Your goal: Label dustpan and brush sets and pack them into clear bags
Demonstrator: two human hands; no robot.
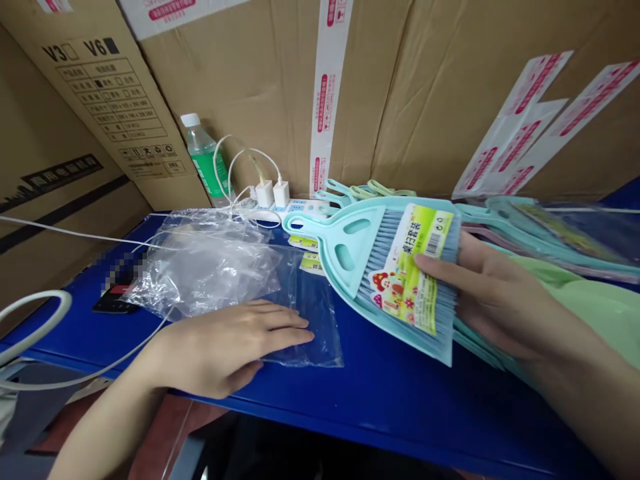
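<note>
Dustpan-and-brush set [395,267], pale teal with a printed label across the bristles, sits tilted in your right hand [480,293], fingers clamped over the label, handle pointing far-left. It hangs just above the blue surface [400,393], right of centre, with a stack of more sets [550,233] behind it on the right. Cardboard boxes [400,87] wall off the far side, so you have no room to swing that way.

Your left hand [235,347] lies flat, fingers together, pressing a clear plastic bag [310,313] onto the surface at the near middle; it holds nothing. A loose heap of more bags [200,260] lies just beyond it.

By the look of it, you are at the bagging step: set in hand, bag pinned but not yet opened. The next move likely calls for lifting the bag's mouth open and feeding the set in.

Mind the near edge of the surface, close under your left wrist. White cables [245,167] and a green bottle [203,157] crowd the far left.
</note>
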